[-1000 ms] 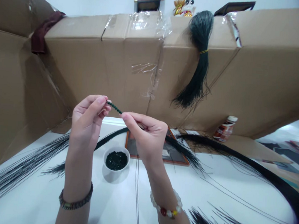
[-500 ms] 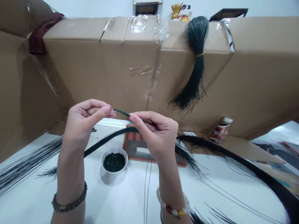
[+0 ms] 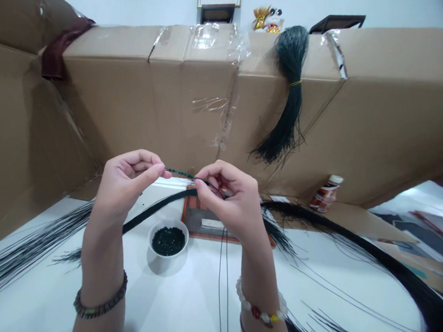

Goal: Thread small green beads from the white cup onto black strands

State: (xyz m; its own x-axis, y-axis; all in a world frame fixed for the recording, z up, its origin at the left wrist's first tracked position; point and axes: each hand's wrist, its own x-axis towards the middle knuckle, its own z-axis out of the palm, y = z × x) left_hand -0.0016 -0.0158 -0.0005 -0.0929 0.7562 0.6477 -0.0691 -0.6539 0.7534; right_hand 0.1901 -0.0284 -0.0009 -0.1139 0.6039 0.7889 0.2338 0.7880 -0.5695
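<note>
Between my two hands a short row of small dark green beads (image 3: 180, 173) is stretched, threaded on something thin. My left hand (image 3: 130, 177) pinches its left end between thumb and forefinger. At the right end, the thumb and forefinger of my right hand (image 3: 229, 192) are pinched on the dark thread, with a loop of it across the fingers. Two thread tails (image 3: 222, 283) hang from that hand down over the white table (image 3: 180, 306). Below and between my hands stands a white bowl (image 3: 153, 247) holding many dark green beads (image 3: 168, 241).
Long bundles of dark thread lie left (image 3: 42, 244) and right (image 3: 353, 240). Behind the bowl is a framed reddish-brown board (image 3: 197, 224). A tied thread hank (image 3: 293, 100) hangs over the cardboard wall (image 3: 165, 95). A white-capped bottle (image 3: 326, 193) stands at the right.
My right hand has drawn slightly along the thread, and a loop now shows at its fingers. The bead row sits a little lower. The hanging tails have shifted right.
</note>
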